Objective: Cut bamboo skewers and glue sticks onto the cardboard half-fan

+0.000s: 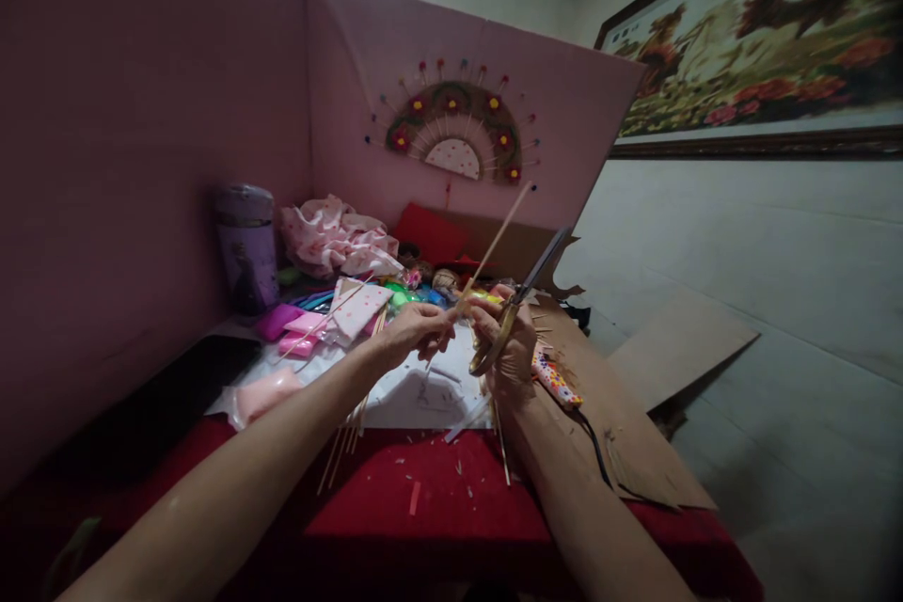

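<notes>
Gripping a pale strip in the pinched fingers of the left hand, above the white paper on the tabletop, with the long free end slanting up and away to the right. Holding the scissors in the closed grip of the right hand, handles against the palm, blades aimed up and outward; fingertips close to the strip as well, but impossible to tell from this angle whether pressing on it or merely beside it. Probably handling rather than cutting at this instant, judging by the blades lying clear of the strip. Best to pinch near the working point, pressing lightly, to stop so slender a piece from bowing or twisting. Turn the blades well away from the left fingers, or put the scissors down to free the right fingertips for finer work. Mind the loose thin sticks near the left wrist, easily scattered by a dragging forearm. Lift the right arm clear of the spotted tool and its dark cable to avoid snagging.
</notes>
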`<state>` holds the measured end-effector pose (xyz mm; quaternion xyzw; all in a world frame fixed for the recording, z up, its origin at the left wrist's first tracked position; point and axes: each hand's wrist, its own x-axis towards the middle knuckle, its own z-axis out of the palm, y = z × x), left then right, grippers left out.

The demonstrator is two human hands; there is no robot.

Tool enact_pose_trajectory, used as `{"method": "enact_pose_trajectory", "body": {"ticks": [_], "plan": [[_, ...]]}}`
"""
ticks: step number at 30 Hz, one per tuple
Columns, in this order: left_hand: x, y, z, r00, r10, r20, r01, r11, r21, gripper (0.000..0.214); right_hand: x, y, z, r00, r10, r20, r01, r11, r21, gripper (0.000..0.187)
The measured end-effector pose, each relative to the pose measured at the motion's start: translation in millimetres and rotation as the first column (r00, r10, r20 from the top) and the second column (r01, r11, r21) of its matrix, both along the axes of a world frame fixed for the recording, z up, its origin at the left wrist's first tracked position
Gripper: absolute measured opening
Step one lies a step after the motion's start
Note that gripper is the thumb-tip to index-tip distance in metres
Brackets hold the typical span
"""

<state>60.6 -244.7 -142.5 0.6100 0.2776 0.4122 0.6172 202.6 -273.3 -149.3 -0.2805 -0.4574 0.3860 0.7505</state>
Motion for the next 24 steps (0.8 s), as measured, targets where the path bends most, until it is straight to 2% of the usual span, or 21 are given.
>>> {"method": "enact_pose_trajectory", "body": {"ticks": [3,10,13,20,24], "plan": [[-3,8,-5.9,0.991,0.082,0.102,-0.087,0.995,0.048,0.046,-1,-2,-0.3,0.999,-0.026,0.03,0.026,1.0,-0.013,0.052],[-12,24,-27.3,0.989,0.144,0.027,-0.145,0.989,0.009,0.048,-3,2,-7.3,1.0,-0.016,-0.014,0.015,0.998,-0.055,0.052],[-12,22,-24.6,0.994,0.099,0.049,-0.099,0.995,-0.007,0.047,-2,5,-8.6,0.999,0.013,-0.045,-0.017,0.997,-0.08,0.051],[-5,8,-19.5,0.99,-0.138,0.017,0.139,0.988,-0.074,0.043,-3,3,-7.3,0.981,0.192,-0.021,-0.193,0.969,-0.153,0.052],[0,2,-20.5,0.987,-0.162,-0.019,0.159,0.983,-0.092,0.042,-3,-1,-2.5,0.979,0.205,-0.016,-0.206,0.969,-0.137,0.052]]}}
